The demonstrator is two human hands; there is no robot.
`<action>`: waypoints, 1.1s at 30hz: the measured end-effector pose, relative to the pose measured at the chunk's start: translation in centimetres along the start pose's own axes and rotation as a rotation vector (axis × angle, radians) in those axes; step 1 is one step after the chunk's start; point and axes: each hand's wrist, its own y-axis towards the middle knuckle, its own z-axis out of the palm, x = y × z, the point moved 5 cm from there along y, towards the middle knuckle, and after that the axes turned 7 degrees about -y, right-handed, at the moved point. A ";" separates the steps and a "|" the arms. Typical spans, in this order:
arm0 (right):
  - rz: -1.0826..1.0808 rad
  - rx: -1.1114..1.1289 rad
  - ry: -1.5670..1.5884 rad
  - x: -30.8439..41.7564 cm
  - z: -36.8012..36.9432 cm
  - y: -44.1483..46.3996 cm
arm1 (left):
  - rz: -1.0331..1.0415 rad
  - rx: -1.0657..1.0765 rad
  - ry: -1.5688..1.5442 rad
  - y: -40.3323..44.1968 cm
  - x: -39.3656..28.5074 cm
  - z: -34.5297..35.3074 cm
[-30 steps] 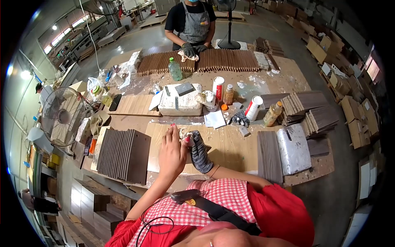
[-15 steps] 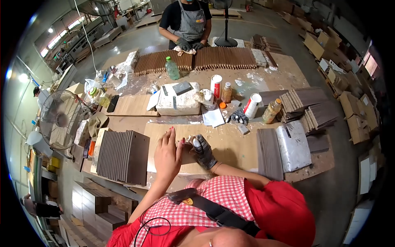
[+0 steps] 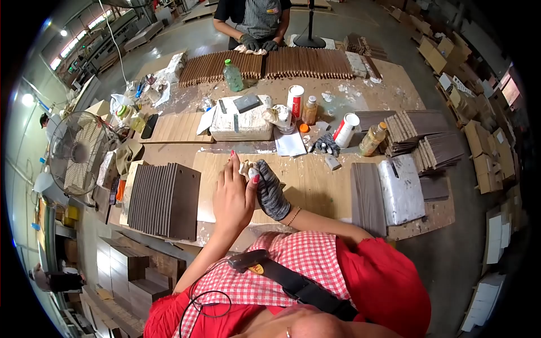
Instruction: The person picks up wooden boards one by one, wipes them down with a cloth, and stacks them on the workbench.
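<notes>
The gloved right hand (image 3: 272, 191) grasps a whitish cloth (image 3: 246, 167), just beside the bare left hand (image 3: 232, 194), its fingers extended, its grip impossible to tell, with stacked brown panels (image 3: 183, 200) to its left.

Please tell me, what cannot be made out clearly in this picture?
In the head view:
Whitish wad: partly hidden by the gloved right hand.
Anything behind the left hand: hidden by its back.
Co-worker: head cut off by the top edge.
Rear white canister: lettering too small to read.
</notes>
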 end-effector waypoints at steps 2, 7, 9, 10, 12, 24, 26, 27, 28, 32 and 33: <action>0.025 0.021 0.027 2.2 0.1 0.8 | 0.010 -0.010 0.004 0.0 0.3 -0.1; -0.179 0.107 -0.329 3.7 0.6 1.7 | -0.077 0.052 -0.066 -0.4 0.5 -0.3; -0.207 0.081 -0.415 3.5 0.8 2.1 | -0.077 0.043 -0.045 -0.5 0.9 -0.1; -0.253 0.092 -0.480 3.6 1.0 2.3 | -0.075 0.020 -0.050 -0.5 0.8 -0.1; -0.296 0.101 -0.543 3.1 1.1 2.1 | -0.072 0.000 -0.054 -0.6 0.8 -0.3; -0.105 0.071 -0.355 -2.1 -1.4 0.4 | 0.002 -0.020 0.046 -0.4 0.2 -0.1; -0.153 0.026 -0.383 -0.6 -1.5 0.4 | 0.021 -0.027 0.072 -0.4 -0.1 0.1; 0.015 0.056 -0.262 -0.7 -1.8 0.1 | 0.030 -0.026 0.083 -0.5 -0.4 0.1; 0.181 0.088 -0.141 -0.5 -2.0 -0.1 | 0.046 -0.026 0.076 -0.6 -0.6 0.0; -0.085 0.015 -0.352 0.1 -2.4 -0.3 | 0.038 -0.008 0.024 -0.9 -0.8 -0.1; -0.085 0.014 -0.356 0.0 -2.6 -0.5 | 0.044 -0.005 0.020 -0.9 -0.8 -0.1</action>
